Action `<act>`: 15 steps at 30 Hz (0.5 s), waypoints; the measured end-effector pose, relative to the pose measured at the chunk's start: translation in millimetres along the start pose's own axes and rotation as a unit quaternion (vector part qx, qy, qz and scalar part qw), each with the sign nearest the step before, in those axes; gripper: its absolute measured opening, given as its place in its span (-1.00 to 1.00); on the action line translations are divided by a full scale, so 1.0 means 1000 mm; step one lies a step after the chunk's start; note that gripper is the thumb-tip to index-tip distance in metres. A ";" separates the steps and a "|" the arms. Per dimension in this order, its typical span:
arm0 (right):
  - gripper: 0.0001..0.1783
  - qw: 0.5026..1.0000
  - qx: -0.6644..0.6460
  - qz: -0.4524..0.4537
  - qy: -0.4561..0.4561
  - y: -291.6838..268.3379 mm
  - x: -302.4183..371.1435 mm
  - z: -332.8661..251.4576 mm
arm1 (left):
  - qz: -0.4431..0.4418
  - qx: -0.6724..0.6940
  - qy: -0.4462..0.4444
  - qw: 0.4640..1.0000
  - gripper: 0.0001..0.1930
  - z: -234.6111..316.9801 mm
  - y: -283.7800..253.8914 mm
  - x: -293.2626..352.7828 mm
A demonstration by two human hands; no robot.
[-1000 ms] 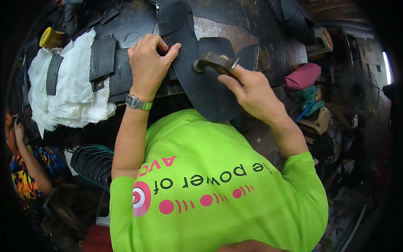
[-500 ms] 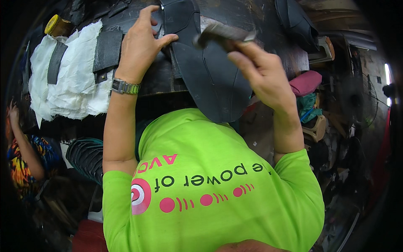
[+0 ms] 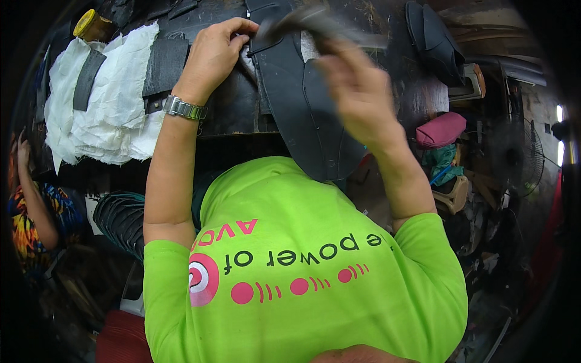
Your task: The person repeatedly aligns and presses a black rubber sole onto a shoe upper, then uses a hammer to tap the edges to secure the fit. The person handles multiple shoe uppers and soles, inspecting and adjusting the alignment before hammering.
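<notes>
A long black leather-like piece [image 3: 302, 121] with stitched seams lies over the table's near edge, its rounded end hanging toward my lap. My left hand [image 3: 215, 57], a metal watch on its wrist, pinches that piece's left edge between thumb and forefinger. In my right hand [image 3: 360, 85] is a hammer [image 3: 302, 21], smeared by motion. Its head is over the piece, close to my left fingertips. Whether the hammer touches the piece I cannot tell.
White cloth sheets [image 3: 109, 115] with dark strips lie on the left of the dark table [image 3: 233, 115], near a yellow-lidded jar [image 3: 91, 25]. More black pieces [image 3: 433, 45] are at the right, above a pink pouch [image 3: 442, 130]. Another person's arm [image 3: 36, 199] shows far left.
My left thumb and forefinger have come together on the piece's edge. The hammer has swung left toward them, with my right hand following. The whole view has shifted slightly.
</notes>
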State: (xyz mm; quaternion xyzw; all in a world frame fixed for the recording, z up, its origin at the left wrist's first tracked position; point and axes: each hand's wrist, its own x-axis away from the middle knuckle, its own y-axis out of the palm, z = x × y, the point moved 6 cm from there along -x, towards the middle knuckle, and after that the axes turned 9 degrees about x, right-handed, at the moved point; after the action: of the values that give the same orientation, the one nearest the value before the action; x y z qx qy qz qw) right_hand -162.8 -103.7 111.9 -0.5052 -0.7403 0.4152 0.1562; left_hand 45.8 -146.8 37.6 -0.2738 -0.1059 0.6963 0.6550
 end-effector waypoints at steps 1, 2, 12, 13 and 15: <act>-0.56 0.994 0.101 -0.050 0.012 0.018 -0.007 0.005 | 0.008 0.010 0.023 1.000 -0.78 0.002 -0.001 -0.002; -0.57 0.968 0.211 -0.126 0.058 0.040 -0.008 0.018 | 0.004 0.016 0.032 0.999 -0.78 0.002 0.000 -0.004; -0.56 1.000 0.001 -0.024 -0.018 -0.019 -0.005 0.004 | -0.006 0.042 0.053 0.998 -0.74 -0.004 0.000 0.004; -0.59 0.998 -0.063 -0.001 0.024 -0.031 0.005 0.006 | -0.009 0.041 0.031 0.999 -0.74 -0.005 0.001 0.004; -0.62 0.987 -0.131 0.060 0.063 -0.038 0.022 0.013 | -0.011 0.038 0.005 0.999 -0.74 -0.005 0.003 0.005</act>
State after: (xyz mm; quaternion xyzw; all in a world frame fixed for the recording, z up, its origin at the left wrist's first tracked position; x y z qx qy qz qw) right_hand -204.6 -95.5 128.7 -0.5905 -0.7451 0.2900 0.1097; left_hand 46.5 -143.3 30.6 -0.2511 -0.0788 0.6914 0.6729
